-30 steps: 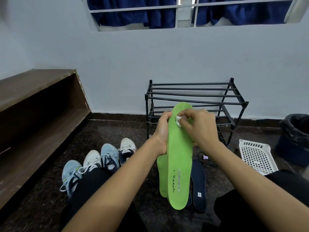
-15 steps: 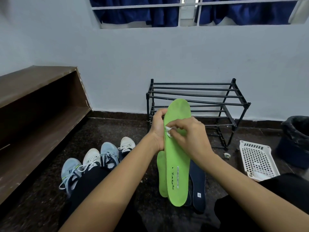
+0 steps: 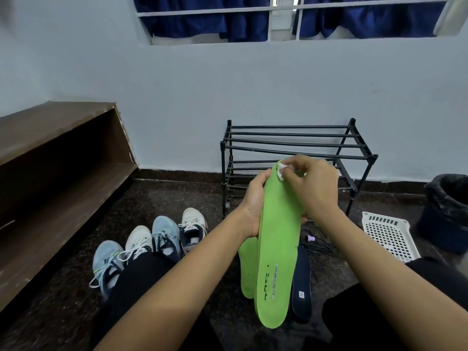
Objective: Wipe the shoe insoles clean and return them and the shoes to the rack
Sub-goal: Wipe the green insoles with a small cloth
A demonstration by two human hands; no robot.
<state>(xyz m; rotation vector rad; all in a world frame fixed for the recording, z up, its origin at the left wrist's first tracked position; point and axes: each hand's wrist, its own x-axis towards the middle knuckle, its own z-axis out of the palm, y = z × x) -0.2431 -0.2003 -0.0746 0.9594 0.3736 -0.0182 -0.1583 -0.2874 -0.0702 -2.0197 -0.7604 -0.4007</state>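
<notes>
Head view: I am gripping the green insole [image 3: 278, 249] along its left edge with my left hand [image 3: 253, 206], fingers curled round it, holding it upright above the floor in front of the rack [image 3: 291, 143]. My right hand [image 3: 314, 188] is pinching a small white wipe [image 3: 280, 171] against the insole's toe end. A second green insole [image 3: 246, 269] and a dark insole [image 3: 302, 287] are lying on the floor below it; four shoes [image 3: 162, 231] are standing to the left, off the rack. Step in hand, as I judge it: wiping. The next move is probably calling for strokes down towards the heel.
</notes>
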